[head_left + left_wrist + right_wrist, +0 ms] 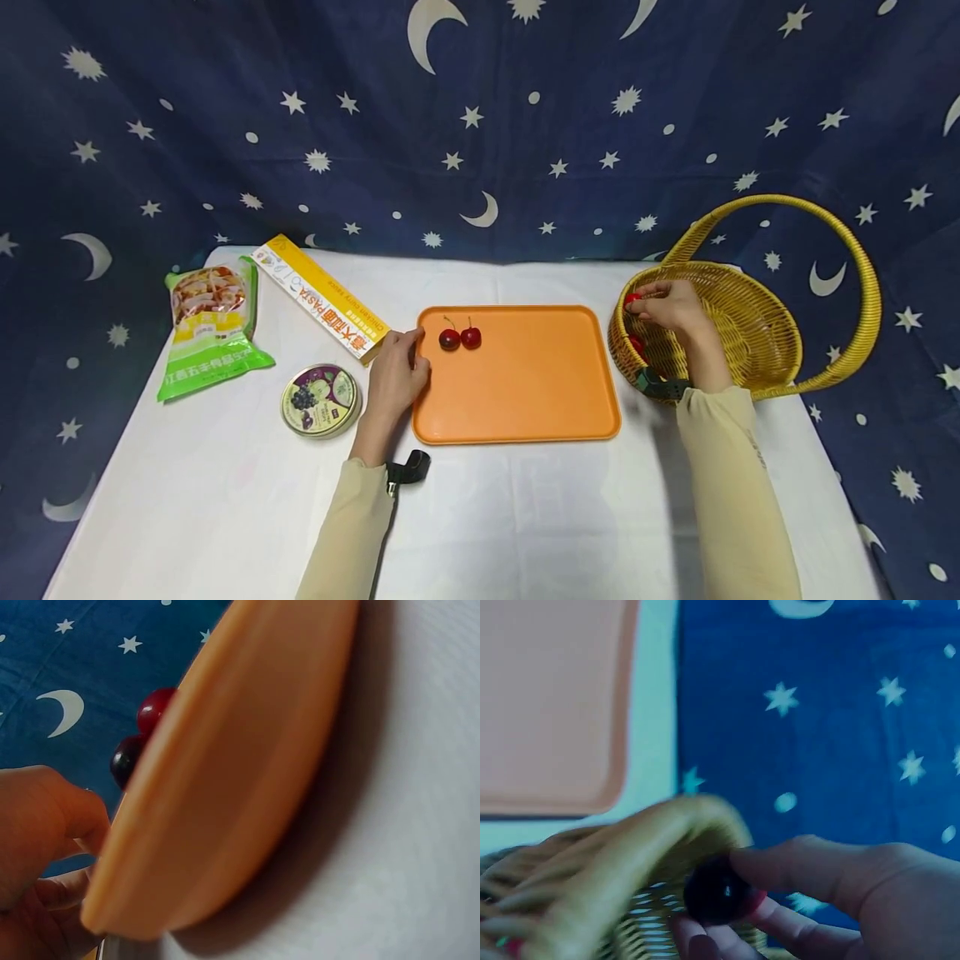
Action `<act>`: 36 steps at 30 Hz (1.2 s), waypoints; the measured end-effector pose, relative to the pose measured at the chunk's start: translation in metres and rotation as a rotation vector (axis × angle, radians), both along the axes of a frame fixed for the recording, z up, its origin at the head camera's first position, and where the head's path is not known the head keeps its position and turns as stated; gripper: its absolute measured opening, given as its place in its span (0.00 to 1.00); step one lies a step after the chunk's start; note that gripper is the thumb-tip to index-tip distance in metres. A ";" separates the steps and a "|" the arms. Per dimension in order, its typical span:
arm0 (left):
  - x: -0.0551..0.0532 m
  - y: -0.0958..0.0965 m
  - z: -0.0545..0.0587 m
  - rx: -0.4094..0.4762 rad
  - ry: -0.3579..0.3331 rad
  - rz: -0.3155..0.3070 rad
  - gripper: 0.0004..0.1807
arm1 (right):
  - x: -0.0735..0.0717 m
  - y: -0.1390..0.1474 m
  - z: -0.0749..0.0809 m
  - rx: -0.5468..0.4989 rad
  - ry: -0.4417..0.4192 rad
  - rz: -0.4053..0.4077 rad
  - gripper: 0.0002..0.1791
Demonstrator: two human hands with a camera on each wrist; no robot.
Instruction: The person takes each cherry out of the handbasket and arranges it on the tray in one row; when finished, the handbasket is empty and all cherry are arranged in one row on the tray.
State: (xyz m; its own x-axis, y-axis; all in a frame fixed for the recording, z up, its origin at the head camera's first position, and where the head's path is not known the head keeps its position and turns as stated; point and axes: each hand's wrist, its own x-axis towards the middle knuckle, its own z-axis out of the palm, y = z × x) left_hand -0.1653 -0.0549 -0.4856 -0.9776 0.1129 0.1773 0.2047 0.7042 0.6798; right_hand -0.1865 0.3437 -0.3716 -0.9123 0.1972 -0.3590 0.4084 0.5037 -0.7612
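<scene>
My right hand [671, 307] is over the left side of the yellow wicker basket [750, 292], inside its rim. Thumb and fingers pinch a dark red cherry [718, 891], which shows as a red cherry [632, 298] in the head view. Below that hand, another red fruit [637, 343] lies partly hidden in the basket. My left hand [393, 371] grips the left rim of the orange tray [525, 383], fingers bent at its edge. Two cherries [460, 337] with stems sit side by side near the tray's upper left corner.
Left of the tray lie a round fruit-candy tin [320, 400], a yellow and white pasta box [322, 296] and a green food bag [213, 325]. The basket's tall handle [866, 283] arches to the right. Behind the white table [510, 500] hangs a star-patterned curtain [375, 208].
</scene>
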 end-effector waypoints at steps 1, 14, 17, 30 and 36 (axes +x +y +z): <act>0.000 0.000 0.000 0.000 0.002 0.000 0.27 | 0.001 -0.003 0.004 0.008 0.023 -0.007 0.25; -0.001 0.000 0.000 -0.004 0.027 0.002 0.26 | -0.010 -0.091 -0.003 -0.032 0.135 0.093 0.19; 0.000 0.000 0.000 -0.006 0.018 0.005 0.26 | -0.014 -0.118 -0.024 -0.092 0.108 0.115 0.19; 0.001 0.001 -0.001 0.003 0.045 0.004 0.26 | -0.014 -0.173 -0.069 -0.023 0.092 0.177 0.19; 0.001 0.001 -0.001 0.006 0.045 0.007 0.26 | -0.012 -0.180 -0.072 0.009 0.075 0.160 0.20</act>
